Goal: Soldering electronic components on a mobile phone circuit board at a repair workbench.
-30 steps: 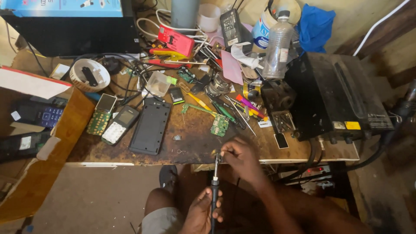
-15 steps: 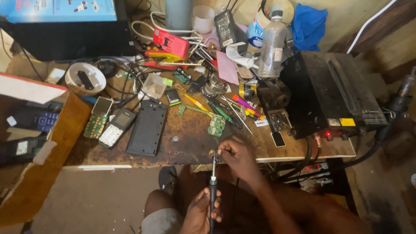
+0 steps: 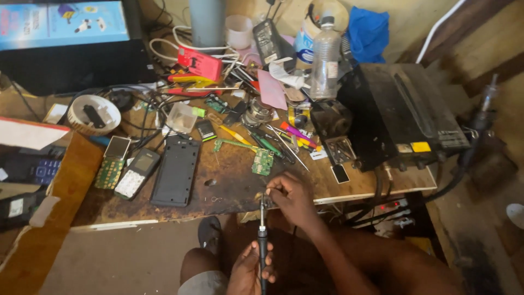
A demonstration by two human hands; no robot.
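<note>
On the left of the cluttered tabletop (image 3: 229, 183) lie two keypad phones (image 3: 124, 169) side by side, just beside a black phone back cover (image 3: 176, 170). Further right a small green circuit board (image 3: 263, 161) rests near the front edge. Below that edge the left hand (image 3: 246, 271) wraps its fingers around the black handle of a soldering iron (image 3: 262, 240), which stands upright with its tip at the tabletop's edge. The right hand (image 3: 293, 198) pinches its fingers together at that tip; what they pinch is too small to tell. A black box-shaped unit (image 3: 398, 112) occupies the right.

single head view, looking steeply down over bench (image 3: 229, 186) and hands from fairly near above.
</note>
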